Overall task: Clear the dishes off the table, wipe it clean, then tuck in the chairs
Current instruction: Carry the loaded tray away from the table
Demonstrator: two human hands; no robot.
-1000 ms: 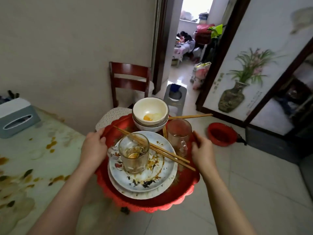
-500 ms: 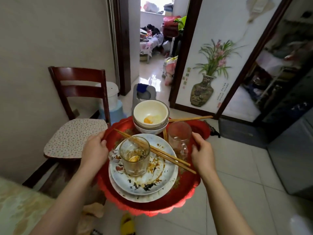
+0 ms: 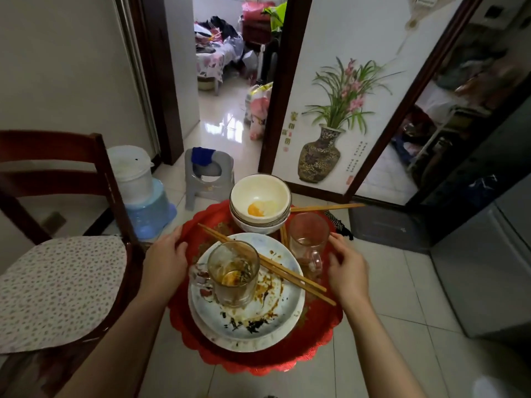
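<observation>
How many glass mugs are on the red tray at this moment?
2. One glass mug stands on the stacked plates, with residue inside; the other stands on the tray beside the bowls. None appear hidden.

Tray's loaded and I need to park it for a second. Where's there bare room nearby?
The chair's padded seat beside the left hand is bare. The floor tiles beyond the right hand, before the grey cabinet, are open too. Ahead it is crowded: grey stool, blue stool with a white bucket. The red tray itself has no room left.
</observation>
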